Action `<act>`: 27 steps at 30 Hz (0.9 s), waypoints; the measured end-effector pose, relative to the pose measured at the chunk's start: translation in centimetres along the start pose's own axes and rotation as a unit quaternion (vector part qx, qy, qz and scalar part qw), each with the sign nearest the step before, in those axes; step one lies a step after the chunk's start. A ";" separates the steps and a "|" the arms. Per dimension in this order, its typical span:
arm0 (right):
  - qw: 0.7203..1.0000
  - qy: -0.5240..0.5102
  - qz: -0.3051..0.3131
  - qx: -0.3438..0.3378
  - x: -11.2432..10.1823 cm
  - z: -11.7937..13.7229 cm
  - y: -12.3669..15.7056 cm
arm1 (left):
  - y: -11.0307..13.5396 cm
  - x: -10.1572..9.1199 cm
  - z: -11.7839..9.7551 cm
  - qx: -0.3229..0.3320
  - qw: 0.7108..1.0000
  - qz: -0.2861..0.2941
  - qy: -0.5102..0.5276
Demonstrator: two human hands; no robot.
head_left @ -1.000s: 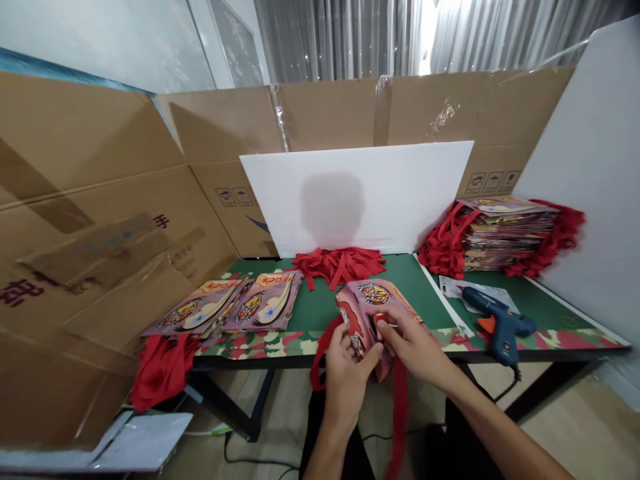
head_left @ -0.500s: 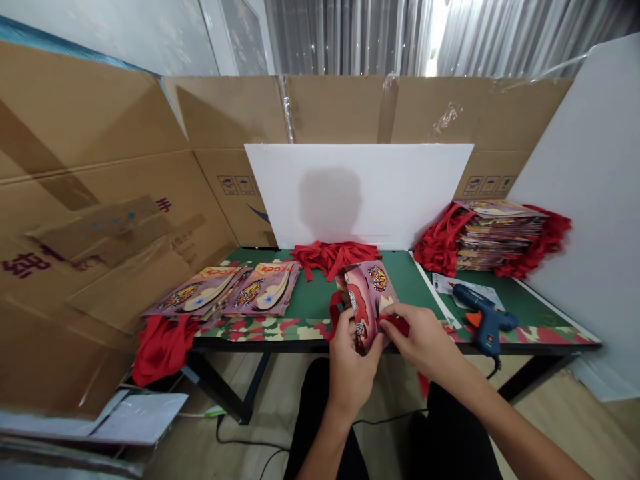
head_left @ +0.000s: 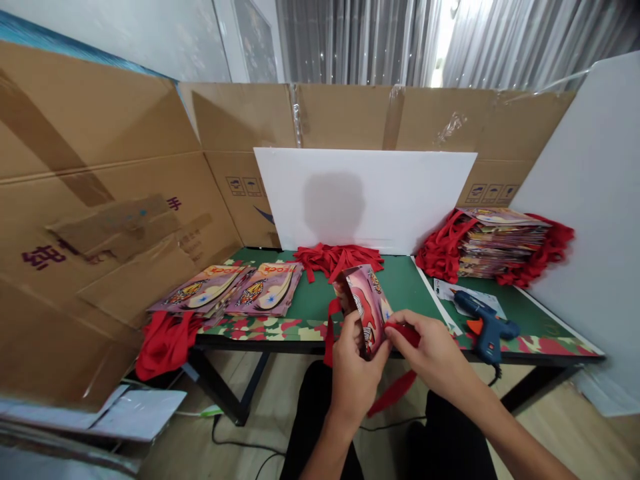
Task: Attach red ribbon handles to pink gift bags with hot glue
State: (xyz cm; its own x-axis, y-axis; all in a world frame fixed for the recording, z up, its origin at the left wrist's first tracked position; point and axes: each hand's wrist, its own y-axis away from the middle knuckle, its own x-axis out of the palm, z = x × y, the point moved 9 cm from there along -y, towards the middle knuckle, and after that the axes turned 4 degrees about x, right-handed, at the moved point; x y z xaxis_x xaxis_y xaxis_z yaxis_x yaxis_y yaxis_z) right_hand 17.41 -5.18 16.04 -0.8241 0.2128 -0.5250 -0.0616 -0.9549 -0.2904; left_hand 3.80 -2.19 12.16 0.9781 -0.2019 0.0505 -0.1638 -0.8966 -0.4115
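My left hand (head_left: 353, 373) grips the lower edge of a printed paper bag (head_left: 367, 303), held upright and tilted over the table's front edge. My right hand (head_left: 433, 357) pinches a red ribbon handle (head_left: 400, 330) against the bag's right side; the ribbon's loose end hangs down toward my lap. Another red loop shows at the bag's left side by my left thumb.
On the green table (head_left: 310, 303) lie a pile of red ribbons (head_left: 337, 257), flat printed bags (head_left: 235, 293) at the left, a stack of finished bags (head_left: 500, 243) at the right and a blue glue gun (head_left: 483, 323). Cardboard walls and a white board (head_left: 365, 197) surround it.
The bag has been raised from lying flat to standing on edge between my hands. My right hand has shifted to the ribbon at its side.
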 end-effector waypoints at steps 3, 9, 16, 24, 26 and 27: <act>1.000 -0.014 -0.021 -0.003 -0.4 -0.1 0.1 | 0.0 0.0 -0.1 0.007 1.000 -0.004 -0.008; 0.998 0.014 -0.064 -0.025 -0.6 -0.1 0.5 | 0.1 0.5 -0.5 0.015 1.000 0.011 -0.006; 0.990 0.046 -0.121 -0.059 -0.9 0.5 1.1 | 0.2 0.5 -0.7 0.012 1.000 -0.008 -0.009; 0.995 -0.070 -0.059 0.028 -0.5 -1.3 1.1 | 0.6 0.6 -0.9 0.031 0.998 0.000 -0.050; 0.993 -0.086 -0.069 0.036 -0.6 -1.8 1.0 | 0.7 0.8 -0.9 0.037 0.998 0.001 -0.055; 0.993 -0.088 -0.071 0.039 -0.5 -2.0 1.0 | 0.7 0.8 -1.0 0.038 0.998 0.002 -0.056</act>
State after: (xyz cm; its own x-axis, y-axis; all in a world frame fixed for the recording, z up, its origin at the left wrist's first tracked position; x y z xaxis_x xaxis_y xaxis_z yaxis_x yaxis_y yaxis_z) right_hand 18.90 -5.85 14.47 -0.8892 0.3131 -0.3338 -0.2217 -0.9328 -0.2842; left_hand 4.36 -3.35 12.78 0.9865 -0.1557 -0.0511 -0.1609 -0.8624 -0.4799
